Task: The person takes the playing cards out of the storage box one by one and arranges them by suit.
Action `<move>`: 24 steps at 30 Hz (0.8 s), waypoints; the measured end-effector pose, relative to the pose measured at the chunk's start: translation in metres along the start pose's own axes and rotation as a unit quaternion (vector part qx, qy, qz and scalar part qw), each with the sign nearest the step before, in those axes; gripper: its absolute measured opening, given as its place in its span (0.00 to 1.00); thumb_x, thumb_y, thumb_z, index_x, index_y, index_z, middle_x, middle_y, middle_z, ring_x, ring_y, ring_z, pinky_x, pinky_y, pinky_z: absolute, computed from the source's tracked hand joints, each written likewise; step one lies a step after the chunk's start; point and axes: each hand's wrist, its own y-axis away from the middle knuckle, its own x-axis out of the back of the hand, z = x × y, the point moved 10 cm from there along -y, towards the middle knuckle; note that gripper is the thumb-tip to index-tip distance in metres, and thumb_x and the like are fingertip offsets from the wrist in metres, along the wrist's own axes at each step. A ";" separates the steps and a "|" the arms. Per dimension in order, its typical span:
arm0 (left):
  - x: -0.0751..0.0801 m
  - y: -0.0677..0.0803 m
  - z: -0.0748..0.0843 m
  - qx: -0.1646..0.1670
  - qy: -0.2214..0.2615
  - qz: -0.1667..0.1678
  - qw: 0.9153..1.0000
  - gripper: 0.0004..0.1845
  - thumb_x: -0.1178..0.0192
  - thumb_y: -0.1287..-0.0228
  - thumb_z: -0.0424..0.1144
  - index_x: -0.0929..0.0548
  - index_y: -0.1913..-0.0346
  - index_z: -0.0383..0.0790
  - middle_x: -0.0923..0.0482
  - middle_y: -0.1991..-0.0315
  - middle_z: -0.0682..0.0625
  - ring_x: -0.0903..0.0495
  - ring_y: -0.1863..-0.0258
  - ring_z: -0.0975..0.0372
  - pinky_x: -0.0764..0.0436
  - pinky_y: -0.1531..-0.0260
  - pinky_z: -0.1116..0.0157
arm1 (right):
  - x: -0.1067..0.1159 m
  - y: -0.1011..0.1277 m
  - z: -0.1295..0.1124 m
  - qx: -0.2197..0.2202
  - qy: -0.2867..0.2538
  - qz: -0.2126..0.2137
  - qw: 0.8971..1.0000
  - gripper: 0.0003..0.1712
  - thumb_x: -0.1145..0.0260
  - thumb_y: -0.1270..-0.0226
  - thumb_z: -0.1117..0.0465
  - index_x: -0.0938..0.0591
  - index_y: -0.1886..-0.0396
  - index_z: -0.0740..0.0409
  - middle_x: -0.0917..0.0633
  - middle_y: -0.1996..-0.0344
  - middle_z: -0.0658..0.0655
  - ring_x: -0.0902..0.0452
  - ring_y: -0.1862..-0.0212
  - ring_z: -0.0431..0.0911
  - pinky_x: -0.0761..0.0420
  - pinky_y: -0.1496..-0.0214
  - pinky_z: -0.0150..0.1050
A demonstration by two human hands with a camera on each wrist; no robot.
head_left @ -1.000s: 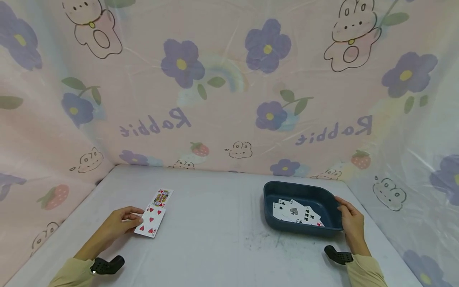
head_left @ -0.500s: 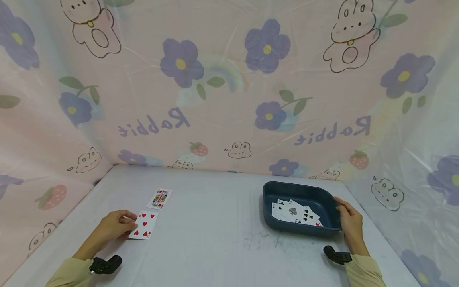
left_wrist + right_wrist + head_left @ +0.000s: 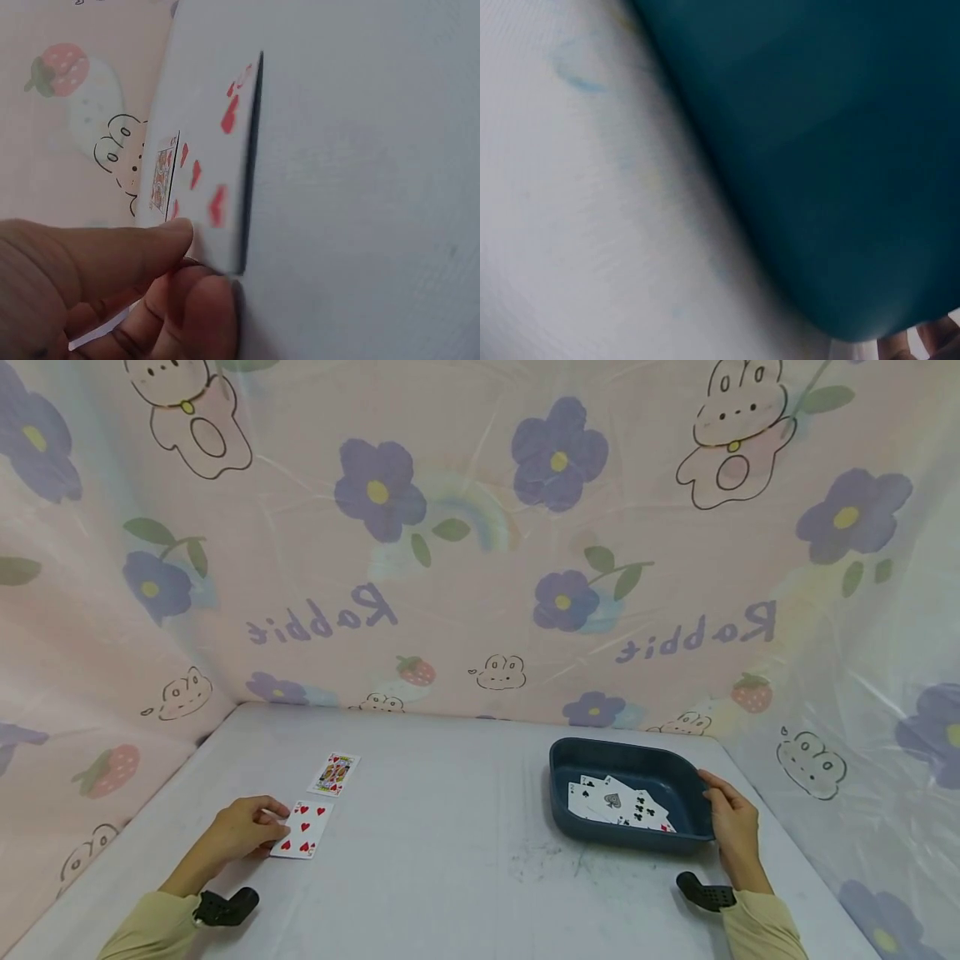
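My left hand (image 3: 242, 831) pinches the left edge of a five of hearts (image 3: 304, 828) between thumb and fingers. The left wrist view shows the thumb (image 3: 161, 244) on the card's face and curled fingers beneath it. One long edge of the card looks lifted off the table there. Just beyond it, a face card of hearts (image 3: 334, 775) lies flat, apart from the five. At the right, my right hand (image 3: 735, 827) grips the right rim of a dark blue tray (image 3: 630, 842). Several playing cards (image 3: 613, 802) lie face up inside the tray, overlapping.
A white-covered table (image 3: 450, 852) spreads between the hands, with dark smudges in front of the tray. Printed fabric walls (image 3: 465, 568) rise behind it and at both sides. A black wrist strap (image 3: 225, 908) sits on the left arm, another (image 3: 707, 893) on the right.
The five of hearts, pinched by my left hand, has moved left and towards me, off the face card it touched. My right hand and the tray have hardly moved.
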 end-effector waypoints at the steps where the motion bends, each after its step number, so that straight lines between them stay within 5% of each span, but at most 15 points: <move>1: 0.000 0.000 -0.001 0.002 0.001 0.000 1.000 0.13 0.35 0.44 0.28 0.22 0.56 0.27 0.25 0.76 0.50 0.23 0.78 0.60 0.21 0.78 0.64 | 0.000 0.000 0.000 0.000 -0.001 0.000 1.000 0.25 0.55 0.25 0.60 0.29 0.33 0.63 0.31 0.32 0.60 0.41 0.30 0.49 0.43 0.30 0.47; 12: 0.013 -0.003 0.012 -0.014 -0.014 0.023 1.000 0.21 0.35 0.41 0.34 0.26 0.49 0.24 0.24 0.72 0.48 0.24 0.76 0.60 0.22 0.77 0.64 | 0.001 0.000 -0.003 0.002 -0.003 0.005 1.000 0.25 0.55 0.25 0.60 0.28 0.34 0.64 0.31 0.33 0.61 0.41 0.30 0.50 0.43 0.31 0.47; 24: 0.003 -0.001 0.076 -0.112 0.001 0.045 0.993 0.18 0.38 0.34 0.41 0.22 0.49 0.30 0.21 0.67 0.43 0.22 0.74 0.54 0.24 0.77 0.63 | 0.001 0.001 -0.002 0.000 0.000 0.000 1.000 0.25 0.54 0.25 0.60 0.28 0.33 0.63 0.31 0.32 0.60 0.42 0.30 0.49 0.43 0.30 0.48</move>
